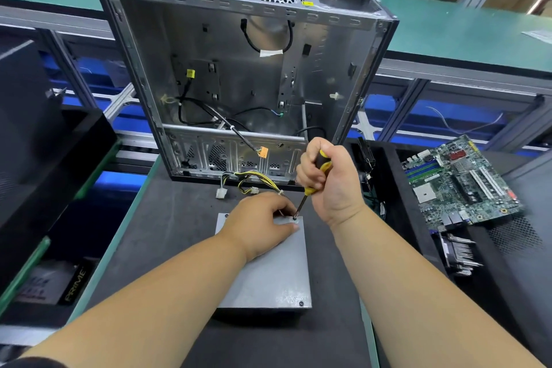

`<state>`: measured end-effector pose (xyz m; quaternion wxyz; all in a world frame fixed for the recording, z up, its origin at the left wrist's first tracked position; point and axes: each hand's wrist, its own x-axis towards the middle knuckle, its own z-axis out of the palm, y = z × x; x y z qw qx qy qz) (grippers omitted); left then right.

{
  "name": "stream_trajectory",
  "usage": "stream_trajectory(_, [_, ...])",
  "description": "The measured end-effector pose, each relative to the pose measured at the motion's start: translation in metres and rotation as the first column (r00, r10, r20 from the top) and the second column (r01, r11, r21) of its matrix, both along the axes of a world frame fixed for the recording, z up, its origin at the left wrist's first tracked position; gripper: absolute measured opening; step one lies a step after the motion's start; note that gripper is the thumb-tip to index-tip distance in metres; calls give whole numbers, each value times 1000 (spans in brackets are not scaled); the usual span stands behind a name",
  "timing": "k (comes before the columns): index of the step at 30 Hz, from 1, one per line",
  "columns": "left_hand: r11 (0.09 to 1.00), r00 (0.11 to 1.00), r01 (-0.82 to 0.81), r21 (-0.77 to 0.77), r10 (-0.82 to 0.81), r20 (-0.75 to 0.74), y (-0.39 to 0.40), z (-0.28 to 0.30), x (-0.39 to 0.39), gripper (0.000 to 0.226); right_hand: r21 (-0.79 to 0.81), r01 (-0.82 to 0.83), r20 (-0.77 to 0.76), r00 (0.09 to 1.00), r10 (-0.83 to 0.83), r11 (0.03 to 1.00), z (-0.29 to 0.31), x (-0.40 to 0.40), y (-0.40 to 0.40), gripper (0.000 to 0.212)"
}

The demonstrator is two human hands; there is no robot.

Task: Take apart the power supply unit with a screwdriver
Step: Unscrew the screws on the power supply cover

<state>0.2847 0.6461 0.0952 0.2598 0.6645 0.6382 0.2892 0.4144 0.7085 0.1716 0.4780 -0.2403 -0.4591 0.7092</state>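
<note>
— Forearms, bare, reach in from the near edge; what lies beneath them?

— A grey power supply unit (268,275) sits flat on a dark mat (167,236) at the near centre of the bench, lid up, its yellow-and-black cable bundle (248,179) trailing off the far end.

— And the biggest thing in shot?

— An opened, stripped computer case (239,75) stands just beyond the unit, loose black wires lying inside, an orange connector (263,152) dangling at its lower frame.

— To the right?

— A green motherboard (460,182) rests tilted on a black tray (388,164), well apart from the unit.

— What are the hands doing?

— The left hand (260,224) lies on the unit's far end, fingers curled and thumb pressed to the lid right beside a screw; whether it pinches anything cannot be told. The right hand (328,179) is clenched round the yellow-and-black handle of a screwdriver (310,188), held steeply, its tip set into the screw (295,218) at the lid's far right corner.

— Any other fasteners?

— One screw (301,303) shows at the near right corner, seated in the lid.
</note>
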Motion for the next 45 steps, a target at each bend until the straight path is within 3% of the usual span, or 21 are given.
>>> stream_trajectory(4, [1000,1000,-1,6,1,-10,1,-1,0,20,-28,24,39,999,-23,999,3,2,-3,21])
stream_trajectory(10, [999,1000,20,36,-19,-23,0,-2,-2,21,75,115,283,950,-131,991,6,7,-17,20])
stream_trajectory(17, [993,993,103,49,-100,-58,1,-2,-5,20,139,411,313,845,-434,901,3,-20,-37,21])
stream_trajectory(20, [990,990,127,58,-122,-71,2,-2,-6,21,210,442,333,806,-489,872,0,-31,-43,20])
stream_trajectory(24, [988,988,133,75,-125,-94,2,0,-6,21,185,389,322,844,-430,902,2,-35,-41,33])
stream_trajectory(29, [990,986,128,63,-120,-117,3,0,-6,25,101,276,277,915,-294,956,3,-31,-32,34])
stream_trajectory(31, [992,989,116,54,-110,-101,2,0,-6,26,138,232,238,936,-260,963,1,-28,-29,29])
stream_trajectory(35, [997,995,75,22,-74,-65,0,3,-4,19,180,203,249,937,-245,962,-2,-13,-23,21])
stream_trajectory(39, [999,999,38,-7,-38,-26,-1,6,-1,18,98,168,278,942,-189,981,-1,7,-18,23])
stream_trajectory(45, [999,999,-28,-44,29,26,-3,9,2,19,40,113,205,972,-119,993,-2,12,-12,32])
